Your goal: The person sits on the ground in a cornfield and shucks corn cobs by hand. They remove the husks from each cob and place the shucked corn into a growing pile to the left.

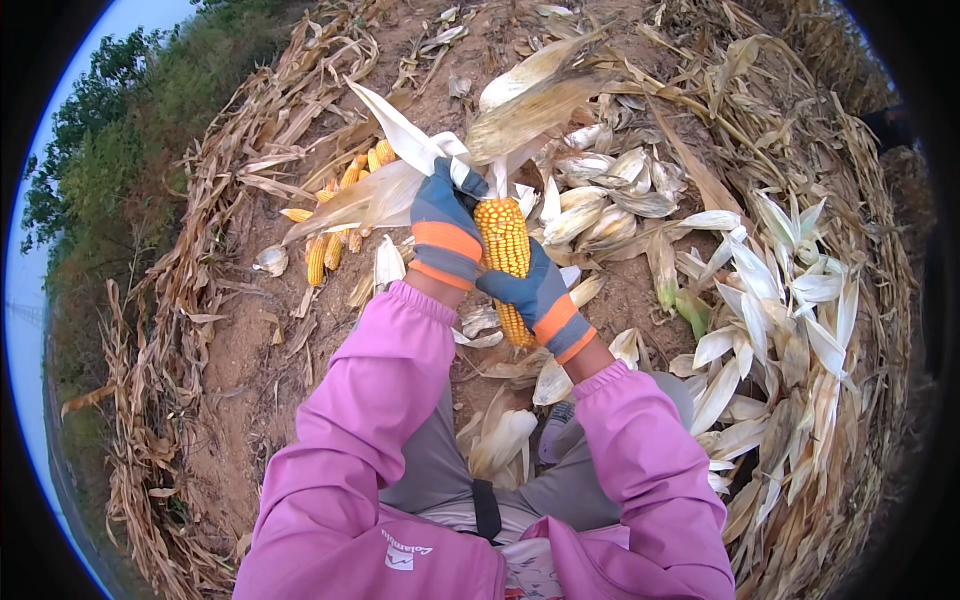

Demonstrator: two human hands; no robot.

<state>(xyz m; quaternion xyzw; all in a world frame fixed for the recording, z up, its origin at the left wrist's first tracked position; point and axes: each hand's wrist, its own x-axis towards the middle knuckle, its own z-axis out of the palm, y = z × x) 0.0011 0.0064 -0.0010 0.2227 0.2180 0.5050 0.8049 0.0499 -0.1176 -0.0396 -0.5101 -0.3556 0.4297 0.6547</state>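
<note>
A yellow ear of corn [502, 236] stands out bare between my gloved hands, its kernels exposed. My right hand [529, 285] is wrapped around its lower half, with the tip showing below the fingers. At the other end, my left hand [446, 199] grips the peeled-back corn husk [397, 131] beside the base of the ear. Pale and brown husk leaves [532, 112] spread out above the ear and to the left. The left fingertips are partly hidden by the husk.
Several bare ears of corn [349, 176] lie on the soil at the left. Unhusked ears [592, 202] are heaped ahead to the right. Loose pale husks [765, 300] pile up on my right. Dry corn stalks [187, 337] border the ground, with green bushes [112, 150] beyond.
</note>
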